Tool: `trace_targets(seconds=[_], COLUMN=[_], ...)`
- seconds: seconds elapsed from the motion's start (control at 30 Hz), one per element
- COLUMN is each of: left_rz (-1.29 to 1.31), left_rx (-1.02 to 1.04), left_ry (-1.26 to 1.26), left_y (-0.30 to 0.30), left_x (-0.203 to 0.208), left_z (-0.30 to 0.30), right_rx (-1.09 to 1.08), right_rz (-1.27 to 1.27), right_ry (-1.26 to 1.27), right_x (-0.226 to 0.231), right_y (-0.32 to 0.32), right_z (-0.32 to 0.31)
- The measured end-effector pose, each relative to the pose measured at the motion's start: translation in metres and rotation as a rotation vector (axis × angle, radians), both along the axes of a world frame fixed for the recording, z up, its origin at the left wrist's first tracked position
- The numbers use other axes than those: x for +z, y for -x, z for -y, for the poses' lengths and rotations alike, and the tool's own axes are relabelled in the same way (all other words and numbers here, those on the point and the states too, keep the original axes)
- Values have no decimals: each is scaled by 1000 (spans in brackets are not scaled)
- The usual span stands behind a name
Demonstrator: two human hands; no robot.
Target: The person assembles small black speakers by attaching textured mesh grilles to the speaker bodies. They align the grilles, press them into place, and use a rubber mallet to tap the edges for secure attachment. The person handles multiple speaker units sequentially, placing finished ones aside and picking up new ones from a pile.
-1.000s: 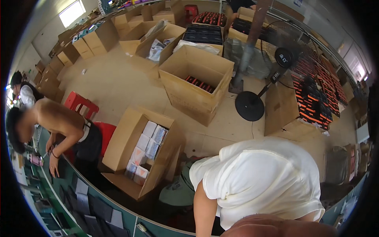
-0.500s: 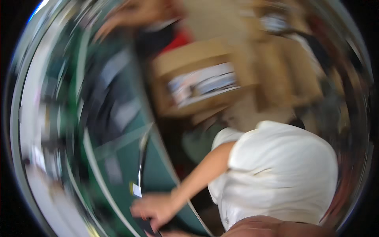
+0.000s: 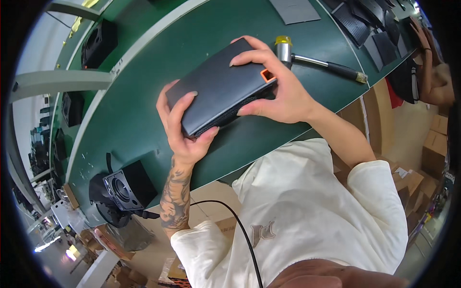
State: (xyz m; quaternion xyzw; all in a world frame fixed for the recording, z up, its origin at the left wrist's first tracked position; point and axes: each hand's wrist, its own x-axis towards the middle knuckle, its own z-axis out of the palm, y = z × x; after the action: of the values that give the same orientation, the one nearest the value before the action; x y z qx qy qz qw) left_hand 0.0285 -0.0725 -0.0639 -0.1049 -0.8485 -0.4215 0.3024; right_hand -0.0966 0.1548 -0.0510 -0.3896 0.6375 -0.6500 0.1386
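Observation:
Both my hands hold a black speaker box (image 3: 216, 81) tilted above the green worktable. Its smooth face is turned up, and dark mesh shows along the near edge. My left hand (image 3: 185, 127) grips the left end, with fingers on the upper face and thumb on the near side. My right hand (image 3: 283, 91) is wrapped round the other end, thumb below and fingers over the top. A small orange square-edged piece (image 3: 267, 75) shows beside the right palm; what it belongs to is unclear. Just beyond that hand lies a mallet (image 3: 317, 62) with a yellow-tipped metal head and black grip.
Another speaker (image 3: 127, 187) with a round cone stands at the table's left, by a black bag-like item (image 3: 103, 204). A grey panel (image 3: 295, 10) lies at the far side. Dark panels (image 3: 365, 29) are piled at far right, near another person's arm (image 3: 425, 67). Cardboard boxes (image 3: 432, 139) stand right.
The view has swung from the blurred right side toward the worktable in front. Both hands now show clearly around the speaker box; earlier, blur and the frame's edge hid most of what they held.

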Motion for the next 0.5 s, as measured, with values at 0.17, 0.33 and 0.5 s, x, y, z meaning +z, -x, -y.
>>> trace_targets(seconds=[0.17, 0.33, 0.5], left_rz=[18, 13, 69], left_rx=[-33, -113, -94], left_ry=[-84, -50, -286], left_y=[4, 8, 3], left_x=[4, 3, -9], left_z=[0, 8, -5], right_rx=[-10, -96, -42], right_rz=[56, 57, 26], right_ry=[39, 97, 25], right_x=[-1, -1, 6], right_y=[3, -4, -6], right_z=[5, 14, 10])
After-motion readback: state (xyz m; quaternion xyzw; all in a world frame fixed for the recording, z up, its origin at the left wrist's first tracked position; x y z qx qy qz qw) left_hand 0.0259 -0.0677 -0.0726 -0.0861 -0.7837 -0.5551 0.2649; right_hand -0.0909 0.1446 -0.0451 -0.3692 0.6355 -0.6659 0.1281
